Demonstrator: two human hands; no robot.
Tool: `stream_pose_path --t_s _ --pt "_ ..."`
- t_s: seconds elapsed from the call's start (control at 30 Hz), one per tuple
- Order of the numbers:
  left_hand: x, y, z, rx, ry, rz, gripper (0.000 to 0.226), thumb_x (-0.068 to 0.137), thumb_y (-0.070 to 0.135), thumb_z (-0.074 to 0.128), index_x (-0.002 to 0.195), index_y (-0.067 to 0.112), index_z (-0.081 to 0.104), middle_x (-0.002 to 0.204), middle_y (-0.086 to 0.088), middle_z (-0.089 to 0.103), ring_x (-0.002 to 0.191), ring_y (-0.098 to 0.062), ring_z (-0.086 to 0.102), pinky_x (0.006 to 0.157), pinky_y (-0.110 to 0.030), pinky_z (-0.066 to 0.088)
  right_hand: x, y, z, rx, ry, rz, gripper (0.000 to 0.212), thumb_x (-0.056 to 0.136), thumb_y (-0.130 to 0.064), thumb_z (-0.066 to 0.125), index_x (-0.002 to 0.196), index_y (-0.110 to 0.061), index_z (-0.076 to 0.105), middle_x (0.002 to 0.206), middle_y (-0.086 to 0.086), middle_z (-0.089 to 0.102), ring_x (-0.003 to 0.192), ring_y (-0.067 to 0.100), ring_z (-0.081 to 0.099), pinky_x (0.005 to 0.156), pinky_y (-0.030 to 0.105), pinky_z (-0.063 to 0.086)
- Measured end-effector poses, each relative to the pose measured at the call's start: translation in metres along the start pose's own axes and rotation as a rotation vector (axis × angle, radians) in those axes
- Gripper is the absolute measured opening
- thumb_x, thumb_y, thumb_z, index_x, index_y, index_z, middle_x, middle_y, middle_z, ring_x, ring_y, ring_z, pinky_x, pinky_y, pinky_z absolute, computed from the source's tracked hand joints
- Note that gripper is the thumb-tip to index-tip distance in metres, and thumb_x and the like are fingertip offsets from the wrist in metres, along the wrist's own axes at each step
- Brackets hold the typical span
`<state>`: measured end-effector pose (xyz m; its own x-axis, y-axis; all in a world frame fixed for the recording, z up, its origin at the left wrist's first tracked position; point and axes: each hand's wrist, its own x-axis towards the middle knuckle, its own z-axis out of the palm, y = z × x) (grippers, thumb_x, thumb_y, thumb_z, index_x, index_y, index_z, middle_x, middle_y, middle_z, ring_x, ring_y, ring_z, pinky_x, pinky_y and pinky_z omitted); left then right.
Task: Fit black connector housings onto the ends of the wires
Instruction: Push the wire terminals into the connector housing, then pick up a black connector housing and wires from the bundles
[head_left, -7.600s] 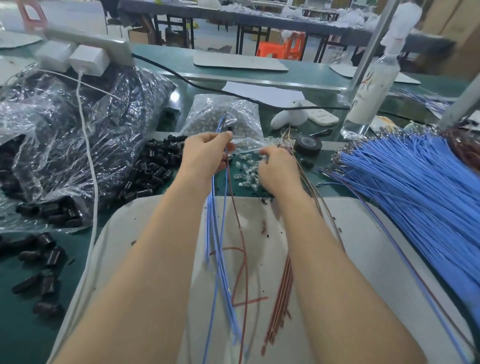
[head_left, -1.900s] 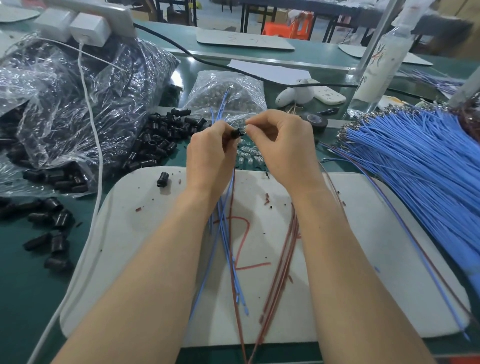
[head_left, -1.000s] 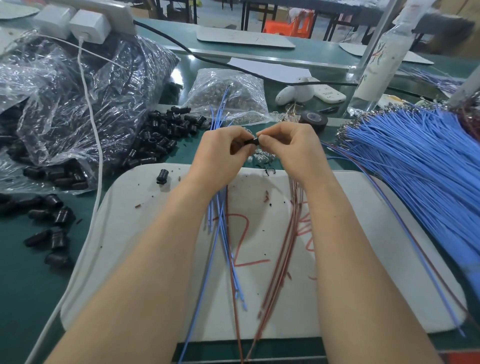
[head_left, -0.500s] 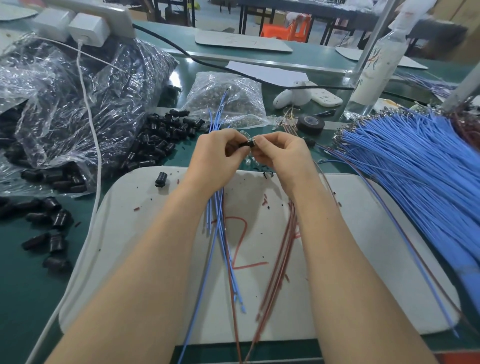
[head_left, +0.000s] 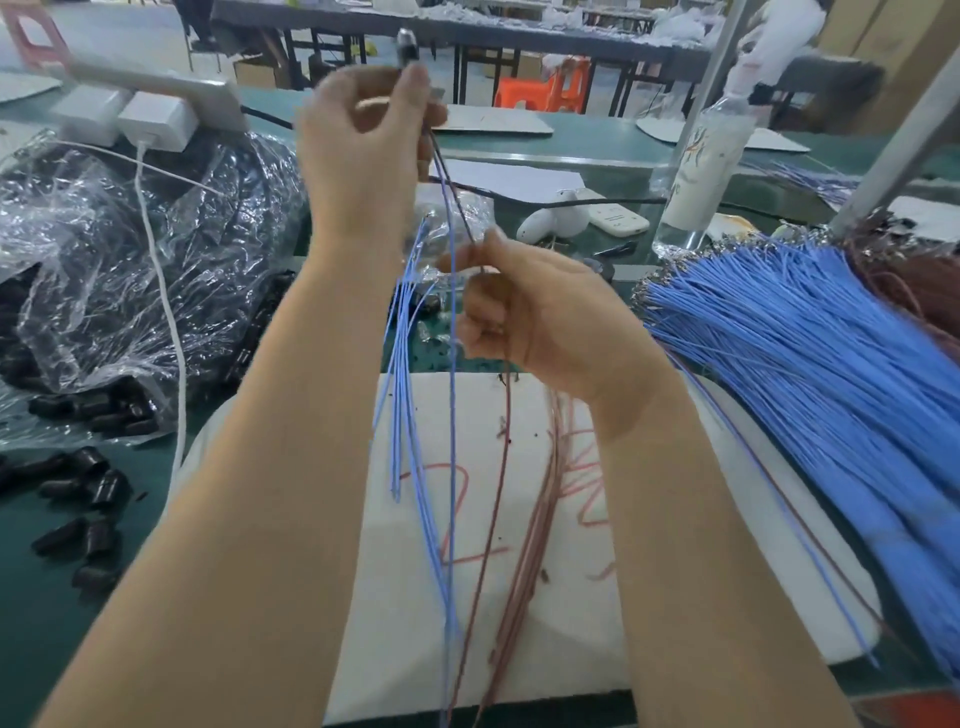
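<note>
both hands, joined low over the white mat (head_left: 675, 519) half a second ago, are now apart. left hand (head_left: 363, 145) is raised high; right hand (head_left: 545, 322) sits below it, fingers curled, pinching the blue and brown wires (head_left: 452, 415) taut. left fingertips pinch the black housing (head_left: 408, 44) at the top, blurred. we judge it seated and under a pull check. long axis near vertical, wire end down.

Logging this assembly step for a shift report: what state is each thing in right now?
left hand, raised, pinching connector housing, wires hanging below
right hand, lower, gripping those wires
blue wire bundle, lying fanned on the bench
loose housings, scattered on the bench, no wires
spray bottle, upright
charger, plugged into power strip
</note>
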<state>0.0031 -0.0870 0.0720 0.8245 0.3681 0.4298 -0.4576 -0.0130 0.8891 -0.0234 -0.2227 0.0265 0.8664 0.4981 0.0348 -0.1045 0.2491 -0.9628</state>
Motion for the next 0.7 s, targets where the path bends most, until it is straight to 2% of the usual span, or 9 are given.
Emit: stream_pose_path --t_s 0.13,0.2,0.27,0.33,0.4,0.47,0.53,0.6,0.7 --pt "0.01 0.024 0.03 -0.456 0.131 -0.147 0.007 0.091 0.01 0.06 0.086 0.006 0.056 0.063 0.0 0.063 0.052 -0.006 0.055 0.053 -0.017 0.046 -0.034 -0.035 -0.016 -0.049 0.037 -0.108 0.032 0.098 -0.033 0.044 0.102 -0.012 0.067 0.075 0.001 0.062 0.057 0.013 0.058 0.052 0.021 0.049" --pt "0.005 0.032 0.057 -0.61 0.088 -0.238 0.009 0.091 0.005 0.06 0.085 0.004 0.054 0.06 -0.003 0.061 0.051 -0.009 0.054 0.051 -0.018 0.048 -0.041 -0.042 -0.025 -0.181 0.246 -0.149 0.032 0.098 -0.04 0.046 0.102 -0.015 0.066 0.092 0.003 0.07 0.072 0.015 0.064 0.067 0.028 0.055" --pt "-0.006 0.037 0.087 -0.638 -0.011 -0.286 0.012 0.09 0.002 0.06 0.081 0.004 0.052 0.058 -0.004 0.059 0.049 -0.012 0.054 0.051 -0.02 0.05 -0.048 -0.047 -0.031 -0.26 0.374 -0.14 0.035 0.099 -0.045 0.041 0.1 -0.019 0.064 0.092 0.001 0.073 0.085 0.016 0.066 0.081 0.034 0.054" --pt "-0.015 0.036 0.114 -0.626 -0.066 -0.297 0.016 0.091 0.001 0.058 0.077 0.004 0.051 0.058 -0.007 0.058 0.05 -0.014 0.054 0.052 -0.023 0.051 -0.06 -0.052 -0.034 -0.105 0.342 -0.126 0.04 0.101 -0.042 0.035 0.095 -0.014 0.063 0.068 0.002 0.068 0.068 0.018 0.066 0.068 0.032 0.057" --pt "-0.02 0.026 0.133 -0.591 -0.041 -0.338 0.011 0.092 0.002 0.057 0.081 0.002 0.052 0.064 -0.01 0.06 0.055 -0.016 0.057 0.055 -0.023 0.054 -0.077 -0.054 -0.043 -0.061 0.438 -0.138 0.034 0.101 -0.036 0.039 0.086 -0.013 0.059 0.045 -0.005 0.044 0.038 0.011 0.048 0.04 0.019 0.042" --pt "-0.024 0.007 0.145 -0.584 0.012 -0.454 0.009 0.093 0.004 0.056 0.085 0.002 0.052 0.068 -0.011 0.061 0.057 -0.017 0.059 0.057 -0.022 0.055 -0.093 -0.056 -0.061 -0.202 0.626 -0.107 0.027 0.1 -0.034 0.045 0.079 -0.017 0.051 0.043 -0.009 0.031 0.031 0.005 0.027 0.034 0.013 0.023" --pt "-0.031 -0.021 0.157 -0.545 -0.019 -0.588 0.01 0.095 0.008 0.054 0.087 0.002 0.052 0.074 -0.009 0.06 0.061 -0.014 0.059 0.067 -0.023 0.054 -0.098 -0.051 -0.081 -0.544 0.84 -0.038 0.026 0.099 -0.032 0.046 0.076 -0.02 0.049 0.048 -0.008 0.042 0.032 0.006 0.033 0.041 0.019 0.03" --pt "-0.043 -0.049 0.168 -0.361 -0.176 -0.676 0.02 0.097 0.015 0.05 0.078 0.008 0.049 0.076 -0.003 0.054 0.065 -0.011 0.053 0.08 -0.027 0.049 -0.091 -0.037 -0.101 -0.94 0.979 0.053 0.023 0.097 -0.023 0.047 0.077 -0.017 0.057 0.065 0.001 0.062 0.052 0.016 0.054 0.059 0.029 0.04" --pt "-0.064 -0.077 0.178 -0.101 -0.321 -0.726 0.03 0.093 0.015 0.051 0.064 0.016 0.043 0.07 -0.001 0.047 0.067 -0.018 0.046 0.079 -0.033 0.042 -0.069 0.0 -0.116 -1.19 0.975 0.285 0.016 0.093 -0.017 0.052 0.099 -0.009 0.065 0.099 0.014 0.068 0.092 0.03 0.061 0.069 0.029 0.039"
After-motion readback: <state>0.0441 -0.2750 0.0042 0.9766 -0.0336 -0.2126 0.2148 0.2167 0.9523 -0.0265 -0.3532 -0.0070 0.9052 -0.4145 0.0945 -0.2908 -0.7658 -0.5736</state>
